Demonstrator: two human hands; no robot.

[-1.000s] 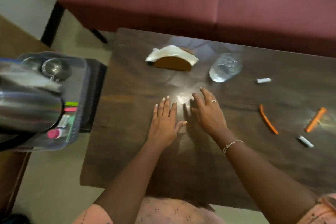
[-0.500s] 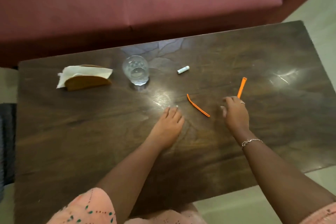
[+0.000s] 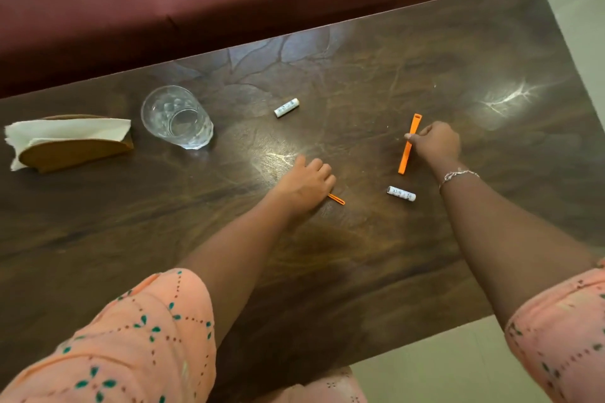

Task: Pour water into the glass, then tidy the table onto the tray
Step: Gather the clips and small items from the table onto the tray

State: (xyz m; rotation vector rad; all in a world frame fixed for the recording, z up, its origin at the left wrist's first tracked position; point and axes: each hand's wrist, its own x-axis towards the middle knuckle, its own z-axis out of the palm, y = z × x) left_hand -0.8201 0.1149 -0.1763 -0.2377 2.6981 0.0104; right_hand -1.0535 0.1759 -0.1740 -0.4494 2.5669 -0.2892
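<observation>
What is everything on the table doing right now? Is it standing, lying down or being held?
Glass, upright, untouched; water not clear to see.
Napkin holder, standing, napkins in it.
Far white tube, lying loose.
Near white tube, lying loose.
Long orange stick, pinched by right hand.
Other orange stick, held under curled left hand, one end showing.

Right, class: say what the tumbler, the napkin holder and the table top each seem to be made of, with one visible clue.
Tumbler: clear glass, apparently; see-through with dimpled, glinting wall.
Napkin holder: probably wood or board, matt brown.
Table top: dark wood or veneer, glossy; grain swirls and bright reflections.
</observation>
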